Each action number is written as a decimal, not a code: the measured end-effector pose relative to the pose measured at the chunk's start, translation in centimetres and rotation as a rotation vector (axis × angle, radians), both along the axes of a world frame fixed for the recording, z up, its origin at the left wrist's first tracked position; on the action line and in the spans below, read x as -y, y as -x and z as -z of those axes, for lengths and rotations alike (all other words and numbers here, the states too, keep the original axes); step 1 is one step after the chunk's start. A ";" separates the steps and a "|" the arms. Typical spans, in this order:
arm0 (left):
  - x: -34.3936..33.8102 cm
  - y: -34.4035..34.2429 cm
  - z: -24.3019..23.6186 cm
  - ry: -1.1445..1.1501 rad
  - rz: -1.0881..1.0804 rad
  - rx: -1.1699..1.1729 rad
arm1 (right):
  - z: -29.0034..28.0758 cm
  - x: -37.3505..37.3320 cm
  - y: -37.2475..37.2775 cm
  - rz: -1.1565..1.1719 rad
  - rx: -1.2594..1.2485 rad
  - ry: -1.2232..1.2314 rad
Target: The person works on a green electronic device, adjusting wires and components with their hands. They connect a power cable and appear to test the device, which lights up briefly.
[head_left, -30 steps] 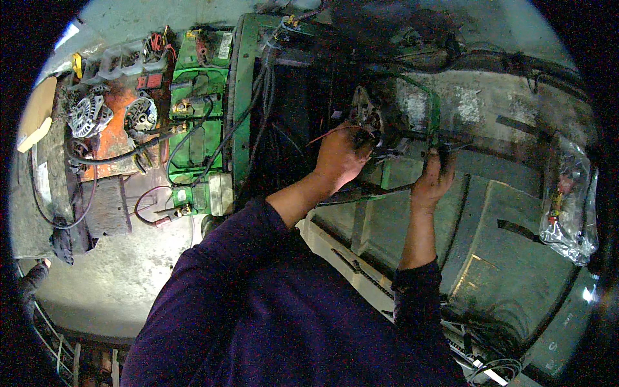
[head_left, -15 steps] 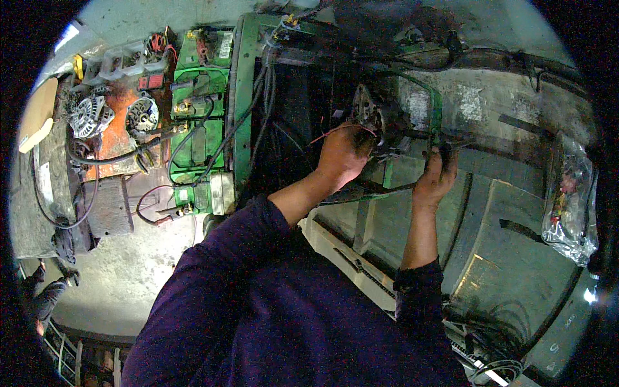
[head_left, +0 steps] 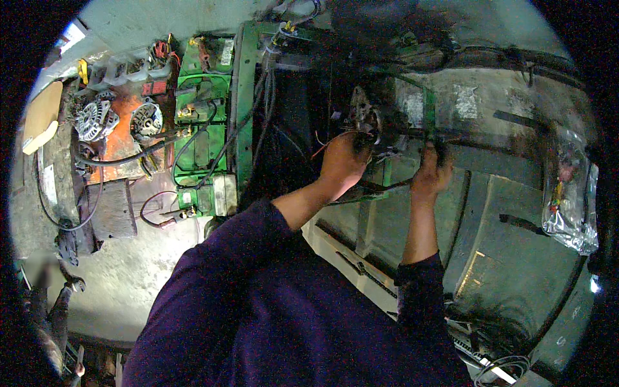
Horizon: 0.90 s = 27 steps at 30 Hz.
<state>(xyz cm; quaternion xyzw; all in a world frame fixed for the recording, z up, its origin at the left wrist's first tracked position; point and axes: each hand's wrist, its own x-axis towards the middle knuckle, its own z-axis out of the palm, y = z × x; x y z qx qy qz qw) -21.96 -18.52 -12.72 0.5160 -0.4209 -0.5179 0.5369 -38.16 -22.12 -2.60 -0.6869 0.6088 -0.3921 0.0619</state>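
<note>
So the grubby metal part [head_left: 362, 103] is just above the middle of the frame, a bit right of centre, with its long axis close to upright: the narrow end points to the top edge and leans slightly left, and the bottom end sits right by the fingers of the left hand [head_left: 345, 164]. That forearm slants up and right from the lower middle, back of the hand facing the camera, fingers bent in toward the part and lost in shadow, so I can't tell if they're pinching anything. A thin reddish wire [head_left: 318, 153] pokes out left of the knuckles. The right hand [head_left: 431, 175] is further right, forearm nearly vertical, fingers pointing up and curled near the bottom of the green bar frame [head_left: 430, 106]; too dark there to say what they grip, if anything. Green batteries [head_left: 203, 143] line the left side, two round slotted housings [head_left: 146, 119] are at upper left, and a clear plastic bag [head_left: 572, 193] hangs out at far right
</note>
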 end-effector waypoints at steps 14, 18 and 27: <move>-22.1 -19.6 -0.1 -0.485 0.051 -0.030 | 2.0 0.6 0.7 -0.070 0.351 -0.017; -27.9 -23.2 -0.8 -0.527 -0.348 0.183 | 1.6 0.6 0.7 -0.013 0.238 -0.053; -32.9 -25.5 2.5 -0.606 -0.282 0.641 | 2.1 0.6 0.6 -0.057 0.283 -0.045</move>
